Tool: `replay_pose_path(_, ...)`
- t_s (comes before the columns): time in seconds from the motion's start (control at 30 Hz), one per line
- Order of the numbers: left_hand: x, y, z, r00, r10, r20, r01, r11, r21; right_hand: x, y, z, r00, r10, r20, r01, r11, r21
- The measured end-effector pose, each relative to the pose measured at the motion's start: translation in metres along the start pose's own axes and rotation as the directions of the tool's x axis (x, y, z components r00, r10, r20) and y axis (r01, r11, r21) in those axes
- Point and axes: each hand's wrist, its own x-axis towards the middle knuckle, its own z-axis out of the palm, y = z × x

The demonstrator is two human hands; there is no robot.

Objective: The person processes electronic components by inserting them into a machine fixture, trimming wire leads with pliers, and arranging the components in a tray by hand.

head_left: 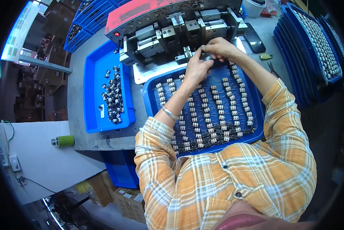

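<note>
Both of my hands meet at the front of the machine, above the back edge of a blue tray. My left hand has its fingers closed near the other hand's fingertips. Curled fingers of my right hand pinch at the same spot. What they hold between them is too small to make out. Rows of small cylindrical parts with thin wires lie in the tray beneath, and more parts are heaped across its near end.
A blue bin with a pile of small parts stands on the left. Behind the right forearm lies a phone. Stacked blue trays are at the right, a white bucket at the back, a green roll at the left.
</note>
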Motion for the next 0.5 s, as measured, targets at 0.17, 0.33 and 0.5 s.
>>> replay_pose_path(0.17, -0.029, 0.001, -0.01, 0.991, 0.134, -0.028, -0.137, 0.96, -0.243, -0.037, 0.011, -0.014, 0.922, -0.116, 0.37, -0.206, 0.661, 0.721)
replay_pose_path(0.33, -0.033, 0.001, -0.019, 0.978, 0.098, 0.186, 0.018, 0.842, -0.54, -0.052, 0.017, 0.0, 0.826, -0.252, 0.504, -0.315, 0.535, 0.784)
replay_pose_path(0.5, -0.036, 0.0, -0.022, 0.978, 0.086, 0.191, 0.032, 0.84, -0.541, -0.051, 0.02, 0.007, 0.835, -0.24, 0.494, -0.302, 0.552, 0.778)
